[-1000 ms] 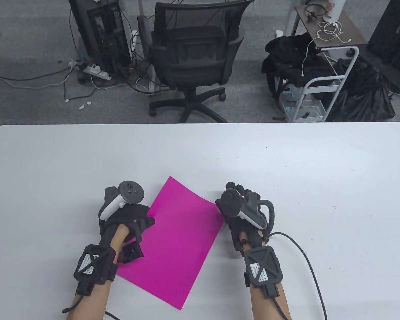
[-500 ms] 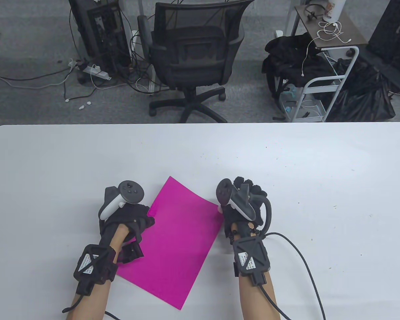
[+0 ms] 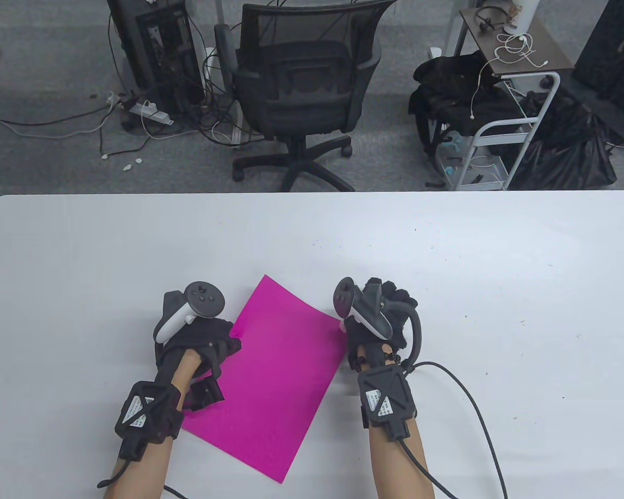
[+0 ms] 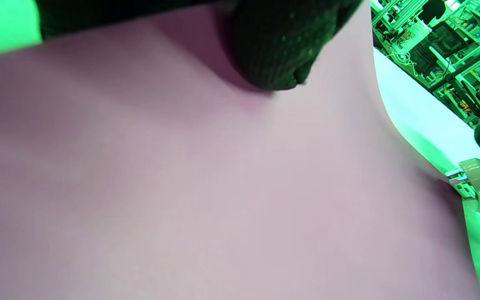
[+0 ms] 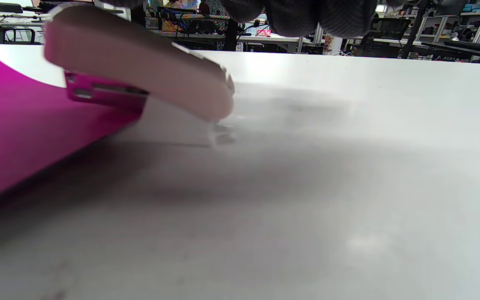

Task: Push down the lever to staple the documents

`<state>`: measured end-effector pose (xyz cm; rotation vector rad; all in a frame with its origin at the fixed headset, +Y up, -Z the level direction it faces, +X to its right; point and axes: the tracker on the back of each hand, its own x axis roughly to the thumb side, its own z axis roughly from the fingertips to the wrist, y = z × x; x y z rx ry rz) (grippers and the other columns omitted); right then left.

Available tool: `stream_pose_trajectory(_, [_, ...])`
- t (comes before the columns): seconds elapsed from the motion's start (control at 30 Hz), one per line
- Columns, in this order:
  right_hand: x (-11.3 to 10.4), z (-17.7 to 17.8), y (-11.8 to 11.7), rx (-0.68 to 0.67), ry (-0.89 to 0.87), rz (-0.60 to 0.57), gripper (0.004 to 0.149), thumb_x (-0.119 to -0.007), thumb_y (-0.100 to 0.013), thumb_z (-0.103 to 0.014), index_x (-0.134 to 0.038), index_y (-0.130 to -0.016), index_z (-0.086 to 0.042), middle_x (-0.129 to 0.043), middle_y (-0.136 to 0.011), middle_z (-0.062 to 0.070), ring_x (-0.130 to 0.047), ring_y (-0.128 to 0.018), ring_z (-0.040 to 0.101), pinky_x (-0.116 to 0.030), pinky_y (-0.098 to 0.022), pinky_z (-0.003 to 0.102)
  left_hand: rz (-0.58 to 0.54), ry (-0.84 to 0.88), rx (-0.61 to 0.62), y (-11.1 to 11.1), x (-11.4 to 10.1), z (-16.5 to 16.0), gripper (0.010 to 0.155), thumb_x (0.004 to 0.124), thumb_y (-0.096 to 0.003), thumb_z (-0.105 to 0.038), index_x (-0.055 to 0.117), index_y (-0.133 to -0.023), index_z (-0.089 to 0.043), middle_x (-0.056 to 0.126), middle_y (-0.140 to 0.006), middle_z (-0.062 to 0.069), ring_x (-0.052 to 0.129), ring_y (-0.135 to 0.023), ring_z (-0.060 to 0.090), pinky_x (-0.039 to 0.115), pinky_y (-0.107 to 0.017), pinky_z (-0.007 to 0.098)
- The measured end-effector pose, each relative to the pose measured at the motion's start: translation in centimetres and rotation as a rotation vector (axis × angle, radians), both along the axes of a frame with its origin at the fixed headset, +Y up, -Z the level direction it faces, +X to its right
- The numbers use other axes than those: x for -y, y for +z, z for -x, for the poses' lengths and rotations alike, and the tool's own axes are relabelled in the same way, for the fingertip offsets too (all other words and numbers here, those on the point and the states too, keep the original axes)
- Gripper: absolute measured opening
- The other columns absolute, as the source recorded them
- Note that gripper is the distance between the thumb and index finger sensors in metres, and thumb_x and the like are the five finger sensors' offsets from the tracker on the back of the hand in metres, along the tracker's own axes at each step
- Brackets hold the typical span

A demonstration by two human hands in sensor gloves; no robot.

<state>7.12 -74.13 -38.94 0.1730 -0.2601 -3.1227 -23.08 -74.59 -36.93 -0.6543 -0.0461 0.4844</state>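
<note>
Stapler (image 5: 140, 79): pale pink, set on the right corner of the magenta sheet (image 3: 275, 374), which lies slanted on the white table (image 3: 499, 260), near the middle of its near edge; in the table view the stapler is almost wholly hidden under the right hand.
Stapler mouth: the sheet's edge sits inside it, as the right wrist view shows.
Right hand (image 3: 382, 317): over the stapler's top, gloved fingers (image 5: 319, 16) curled above the lever; whether this grip is closed on it or only pressing, I cannot tell.
Left hand (image 3: 197, 343): lies on the sheet's left edge, a fingertip (image 4: 273, 54) touching the paper; its grip holds nothing, only pins the sheet.
Step in hand: likely the press itself, lever looks low.
Next move calls for: firm straight downward force, sheet kept pinned.
</note>
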Motion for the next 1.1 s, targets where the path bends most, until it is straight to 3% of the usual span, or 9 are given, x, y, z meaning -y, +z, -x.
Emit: stream_pose_trajectory(1.1, [0.6,2.1,0.1,-0.051,0.159,0.049,0.074,-0.043,-0.057,-0.041,-0.033,-0.111,0.009,-0.04,-0.111,0.039,-0.049,-0.098,0.066,-0.043,-0.069,0.075,0.008,-0.004,0.0,-0.1,0.0,0.0,0.043,0.082,-0.0553,-0.023,0.085,-0.094,-0.005,0.103,-0.078,0.01,0.105,-0.065,0.027,0.089,-0.054,0.054])
